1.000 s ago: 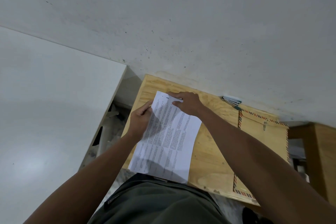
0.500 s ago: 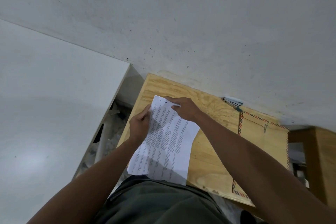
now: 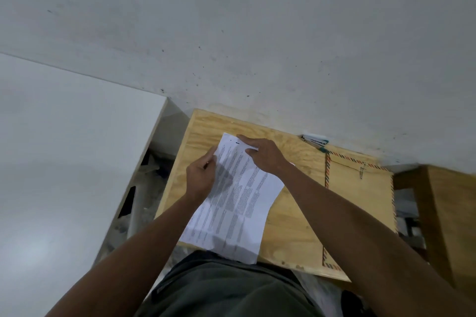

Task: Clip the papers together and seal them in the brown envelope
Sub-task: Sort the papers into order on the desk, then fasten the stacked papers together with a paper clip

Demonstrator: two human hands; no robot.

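A stack of white printed papers (image 3: 239, 203) lies on the small wooden table (image 3: 291, 234), its near end hanging over the front edge. My left hand (image 3: 202, 177) pinches the papers' upper left edge. My right hand (image 3: 260, 156) rests on the top of the papers with fingers stretched flat toward the top edge. The brown envelope (image 3: 360, 203) with a red and blue striped border lies on the table's right side. A metal paper clip (image 3: 362, 172) sits on the envelope near its top.
A stapler-like tool with a teal handle (image 3: 315, 142) lies at the table's back edge against the grey wall. A white panel (image 3: 64, 149) stands to the left, with clutter in the gap beside the table. Another wooden piece (image 3: 453, 213) stands at the right.
Both hands have stayed on the top of the papers with only slight shifts; the right fingers have stretched further toward the top edge. The view has tilted a little.
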